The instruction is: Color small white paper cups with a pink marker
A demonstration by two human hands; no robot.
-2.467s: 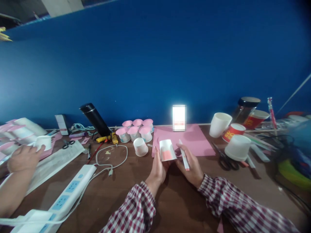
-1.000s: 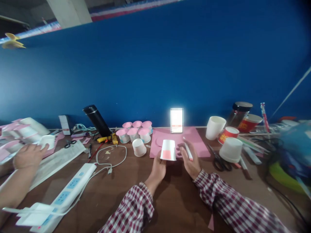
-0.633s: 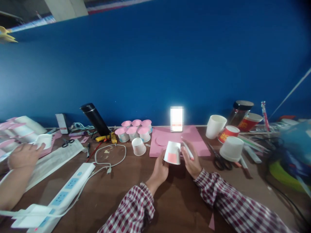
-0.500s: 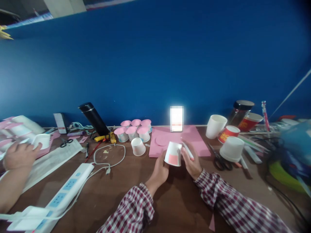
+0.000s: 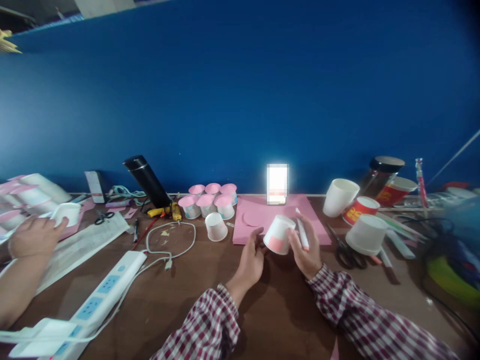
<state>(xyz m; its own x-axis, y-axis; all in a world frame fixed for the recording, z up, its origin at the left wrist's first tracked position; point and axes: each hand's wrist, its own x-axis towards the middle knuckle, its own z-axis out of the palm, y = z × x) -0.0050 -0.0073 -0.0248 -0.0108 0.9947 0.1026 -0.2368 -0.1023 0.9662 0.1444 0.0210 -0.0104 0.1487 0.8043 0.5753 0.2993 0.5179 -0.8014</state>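
A white paper cup (image 5: 282,229) with a pink-red patch on its side is upside down and slightly tilted above the brown table. My right hand (image 5: 306,247) grips its right side with thumb and fingers, and a white marker (image 5: 302,231) with a reddish end is tucked in the same hand. Just left of the cup, my left hand (image 5: 252,257) has its thumb and fingers apart; whether a fingertip touches the cup is hard to tell. Behind both hands lie pink paper sheets (image 5: 243,198) with a cut pink disc (image 5: 252,218).
Several pink-topped cups (image 5: 205,204) stand behind a single white cup (image 5: 216,227). Black scissors (image 5: 347,252) and an upturned white tub (image 5: 367,235) are at right. A lit phone (image 5: 277,184) leans on the blue partition. Another person's hand (image 5: 35,237) works by a power strip (image 5: 101,287).
The cup has tilted and shifted right along with my right hand. My left hand's fingers have come away from the cup's left side. The view has shifted a little left.
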